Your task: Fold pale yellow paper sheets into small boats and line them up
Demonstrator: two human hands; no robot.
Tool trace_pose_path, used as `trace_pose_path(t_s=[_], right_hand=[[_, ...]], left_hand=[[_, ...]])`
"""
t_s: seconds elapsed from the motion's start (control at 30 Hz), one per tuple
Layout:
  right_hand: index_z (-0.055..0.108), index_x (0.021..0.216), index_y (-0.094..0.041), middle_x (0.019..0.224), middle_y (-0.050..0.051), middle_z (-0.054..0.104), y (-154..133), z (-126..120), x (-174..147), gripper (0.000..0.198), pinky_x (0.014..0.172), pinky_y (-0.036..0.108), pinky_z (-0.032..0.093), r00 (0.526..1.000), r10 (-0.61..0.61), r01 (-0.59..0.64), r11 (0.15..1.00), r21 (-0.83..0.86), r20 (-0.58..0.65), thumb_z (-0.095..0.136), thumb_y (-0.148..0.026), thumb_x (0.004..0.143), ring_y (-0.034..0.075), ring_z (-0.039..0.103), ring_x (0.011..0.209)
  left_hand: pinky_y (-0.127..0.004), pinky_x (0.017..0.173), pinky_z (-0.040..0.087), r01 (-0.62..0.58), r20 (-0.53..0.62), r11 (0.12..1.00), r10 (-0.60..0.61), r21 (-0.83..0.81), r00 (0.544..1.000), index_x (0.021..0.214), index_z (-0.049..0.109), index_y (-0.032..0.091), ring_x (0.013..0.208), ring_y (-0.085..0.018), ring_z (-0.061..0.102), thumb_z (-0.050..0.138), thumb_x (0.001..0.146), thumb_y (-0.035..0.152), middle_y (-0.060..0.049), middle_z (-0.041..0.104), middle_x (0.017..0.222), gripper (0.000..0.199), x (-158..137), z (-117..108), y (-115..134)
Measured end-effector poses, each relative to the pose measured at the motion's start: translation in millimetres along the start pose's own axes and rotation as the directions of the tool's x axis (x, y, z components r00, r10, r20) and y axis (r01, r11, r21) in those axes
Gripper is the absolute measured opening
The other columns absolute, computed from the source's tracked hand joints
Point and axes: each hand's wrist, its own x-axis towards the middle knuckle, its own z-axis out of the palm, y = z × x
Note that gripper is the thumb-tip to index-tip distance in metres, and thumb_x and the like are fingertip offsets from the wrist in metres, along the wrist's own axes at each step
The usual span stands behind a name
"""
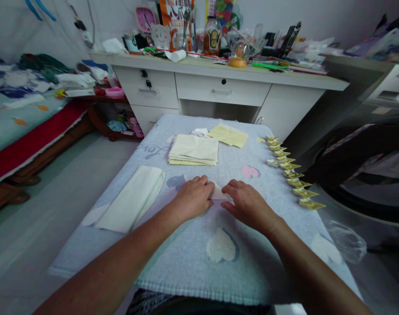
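A small piece of folded pale paper lies on the cloth-covered table between my hands. My left hand has its fingers closed on the paper's left end, thumb toward me. At the right end, the curled fingers of my right hand press on the same paper, with the thumb a little apart. Beyond my hands sits a stack of creased cream paper sheets, and a yellow sheet lies beside it. Several folded paper boats stand in a row along the right edge.
A folded pale green-white sheet bundle lies to the left on the blue tablecloth. A crumpled white tissue is behind the stack. A cluttered white desk stands beyond, a bed at left, a washing machine at right.
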Motion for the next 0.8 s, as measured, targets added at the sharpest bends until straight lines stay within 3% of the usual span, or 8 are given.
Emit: trace_pose_path(t_s=[0.27,0.5,0.8], right_hand=[[0.063,0.109,-0.017,0.107,0.010,0.059,10.2,27.4,15.7,0.028,0.084,0.034,0.041,1.000,-0.004,0.004,1.000,0.020,-0.003,0.065,-0.023,0.081,0.022,0.053,0.094],[0.068,0.104,-0.017,0.101,0.009,0.060,18.5,34.0,15.4,0.023,0.085,0.032,0.040,0.993,-0.046,0.061,0.988,0.140,-0.111,0.059,-0.020,0.082,0.020,0.053,0.091],[0.071,0.096,-0.016,0.091,0.009,0.064,26.3,44.8,19.1,0.023,0.082,0.032,0.042,0.964,-0.079,0.144,0.958,0.248,-0.256,0.050,-0.022,0.091,0.018,0.056,0.087]], left_hand=[[-0.036,0.086,0.044,-0.045,-0.054,0.996,0.041,-0.083,0.998,0.101,0.056,0.021,0.096,-0.022,0.052,0.064,0.080,0.031,-0.004,0.054,0.099,0.025,0.7,15.2,-10.4],[-0.037,0.093,0.042,-0.047,-0.175,0.971,0.005,-0.235,0.985,0.105,0.048,0.021,0.106,-0.022,0.049,0.061,0.077,0.017,-0.006,0.050,0.112,0.031,0.1,25.5,-6.9],[-0.035,0.088,0.043,-0.134,-0.199,0.956,0.082,-0.262,0.976,0.091,0.054,0.019,0.096,-0.019,0.052,0.056,0.087,0.022,-0.003,0.058,0.099,0.006,4.2,27.7,-14.4]])
